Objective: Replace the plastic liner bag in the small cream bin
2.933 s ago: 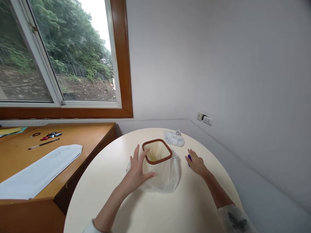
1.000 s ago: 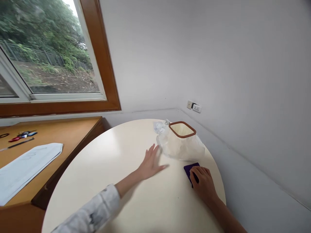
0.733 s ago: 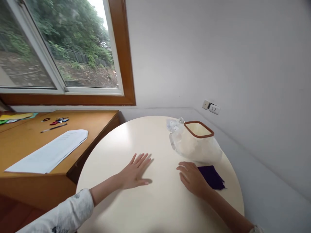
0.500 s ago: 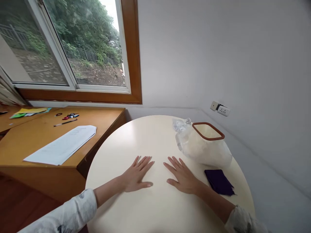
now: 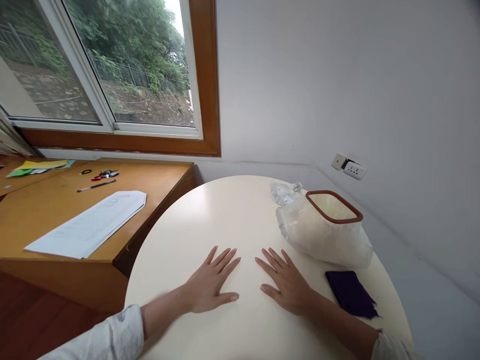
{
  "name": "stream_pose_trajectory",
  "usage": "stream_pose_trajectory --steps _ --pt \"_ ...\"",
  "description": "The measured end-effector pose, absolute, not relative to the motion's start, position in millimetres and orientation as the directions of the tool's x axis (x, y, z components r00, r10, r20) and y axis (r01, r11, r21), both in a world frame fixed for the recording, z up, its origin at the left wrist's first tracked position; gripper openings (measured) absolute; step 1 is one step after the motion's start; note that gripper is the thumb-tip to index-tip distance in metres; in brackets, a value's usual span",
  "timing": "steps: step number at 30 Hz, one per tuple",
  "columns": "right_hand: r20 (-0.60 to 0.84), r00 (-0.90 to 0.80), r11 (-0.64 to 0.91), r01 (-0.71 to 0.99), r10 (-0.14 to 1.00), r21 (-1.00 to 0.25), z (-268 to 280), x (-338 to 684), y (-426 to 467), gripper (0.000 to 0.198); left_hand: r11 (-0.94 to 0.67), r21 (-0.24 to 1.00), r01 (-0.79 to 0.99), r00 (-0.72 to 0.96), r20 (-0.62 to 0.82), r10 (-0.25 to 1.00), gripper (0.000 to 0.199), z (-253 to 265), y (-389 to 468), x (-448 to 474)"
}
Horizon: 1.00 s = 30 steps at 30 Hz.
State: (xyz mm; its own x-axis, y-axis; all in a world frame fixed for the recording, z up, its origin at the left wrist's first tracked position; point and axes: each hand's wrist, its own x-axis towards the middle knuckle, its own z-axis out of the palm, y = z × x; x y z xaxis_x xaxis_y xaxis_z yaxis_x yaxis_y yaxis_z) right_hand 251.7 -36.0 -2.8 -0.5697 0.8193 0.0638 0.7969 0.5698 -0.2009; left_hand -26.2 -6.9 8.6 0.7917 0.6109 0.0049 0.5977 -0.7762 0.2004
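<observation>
My left hand (image 5: 212, 281) lies flat on the round cream table (image 5: 221, 210), its fingers spread and nothing in it. To its right, my right hand (image 5: 287, 282) rests palm down in the same way, also holding nothing. A folded dark purple cloth (image 5: 351, 294) with a frayed edge lies just right of my right hand. Behind the cloth stands a bin (image 5: 332, 242) with a brown rectangular rim, wrapped in a translucent plastic bag. A crumpled clear plastic bag (image 5: 285, 192) sits beside the bin at the table's far side.
On the left, a wooden desk (image 5: 165, 182) holds a stack of white papers (image 5: 90, 222), a pen (image 5: 96, 185), keys (image 5: 106, 174), a black ring (image 5: 86, 171) and coloured papers (image 5: 45, 165). A wall socket (image 5: 354, 170) is behind the table, and a window (image 5: 142, 65) stands above the desk.
The camera view has shifted slightly, so the table and its things appear a little larger and lower. Both hands stay flat on the table with fingers spread.
</observation>
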Motion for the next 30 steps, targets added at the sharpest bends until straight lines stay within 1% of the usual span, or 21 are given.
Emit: stream_pose_trajectory --steps 6,12,25,30 --pt "0.059 -0.576 0.575 0.793 0.815 -0.203 -2.5 251.4 -34.5 0.057 -0.776 0.211 0.594 0.790 0.030 0.613 0.076 8.2 -6.1 -26.3" --pt "0.041 -0.587 0.582 0.786 0.808 -0.210 -4.2 252.3 -32.0 0.057 -0.773 0.205 0.600 0.789 0.009 0.614 0.076 9.3 -6.3 -25.6" --pt "0.061 -0.573 0.569 0.785 0.817 -0.245 -3.1 252.4 -30.8 0.056 -0.764 0.214 0.609 0.785 -0.021 0.620 0.077 12.4 -5.0 -24.8" --pt "0.061 -0.564 0.560 0.791 0.824 -0.245 0.0 251.8 -32.4 0.056 -0.774 0.222 0.592 0.793 0.008 0.609 0.076 8.3 -2.4 -25.3"
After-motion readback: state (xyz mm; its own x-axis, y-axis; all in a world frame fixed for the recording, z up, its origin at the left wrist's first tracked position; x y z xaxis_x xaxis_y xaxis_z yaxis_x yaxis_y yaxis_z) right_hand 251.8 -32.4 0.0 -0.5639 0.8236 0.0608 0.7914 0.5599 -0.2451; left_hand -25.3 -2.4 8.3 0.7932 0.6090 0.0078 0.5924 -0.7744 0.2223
